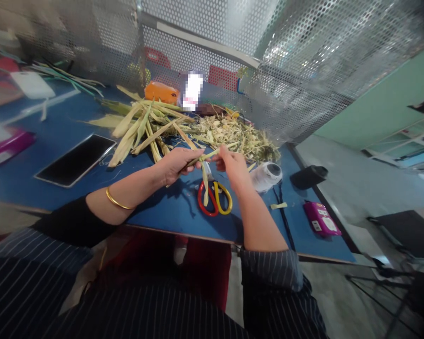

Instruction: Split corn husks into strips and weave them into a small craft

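Left hand (177, 165): grip clamped on husk strip (211, 154) | right hand (232, 163): pinching it

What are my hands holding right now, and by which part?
A husk strip: your left hand pinches it beside a hanging piece, your right hand farther right. Its ends are unclear.

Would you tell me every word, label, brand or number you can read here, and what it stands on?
No text is readable.
Magenta pack, right: pale patches, too small and blurred to read.
Purple pack, left: pale patch, too blurred.
Orange pack: dark mark, too small.
Bright rectangle: pixelated.
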Demonstrator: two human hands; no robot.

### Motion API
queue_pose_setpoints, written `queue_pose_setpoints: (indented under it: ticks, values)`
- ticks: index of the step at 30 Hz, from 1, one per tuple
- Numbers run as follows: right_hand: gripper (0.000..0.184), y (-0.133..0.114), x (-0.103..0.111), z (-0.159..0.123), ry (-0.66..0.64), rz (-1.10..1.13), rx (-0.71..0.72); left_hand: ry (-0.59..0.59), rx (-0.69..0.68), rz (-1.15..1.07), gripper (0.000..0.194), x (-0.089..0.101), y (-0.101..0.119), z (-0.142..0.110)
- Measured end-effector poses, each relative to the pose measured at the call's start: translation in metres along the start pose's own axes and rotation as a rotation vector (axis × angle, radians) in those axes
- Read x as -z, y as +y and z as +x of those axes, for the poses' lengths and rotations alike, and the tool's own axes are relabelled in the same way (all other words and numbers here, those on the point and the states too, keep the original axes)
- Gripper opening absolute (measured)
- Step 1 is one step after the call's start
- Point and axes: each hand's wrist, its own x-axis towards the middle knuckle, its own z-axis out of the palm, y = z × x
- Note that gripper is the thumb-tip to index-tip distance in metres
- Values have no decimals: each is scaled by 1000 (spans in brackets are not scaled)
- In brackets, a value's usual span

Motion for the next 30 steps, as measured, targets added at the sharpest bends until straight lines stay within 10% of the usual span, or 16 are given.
queue_pose_setpoints:
  ticks: [4,9,15,20,26,30]
  values:
    - [36,8,-9,3,-179,288,-59,-18,7,58,31,-4,-4,-2]
    - [30,9,-18,-2,-57,309,30,-106,0,184,24,-7,-8,-5]
    - [40,9,-12,-1,39,-230,127,-59,-63,373,28,-10,-7,-7]
    - [38,-9,1,-11,342,-660,551,23,-169,595,32,-14,-7,-9]
    - [14,-8,-9,-12,-160,-382,568,-85,-346,898,29,-14,-13,-7]
    - [20,-5,-15,-14,-82,-233,473,-102,-393,843,29,-15,-11,-9]
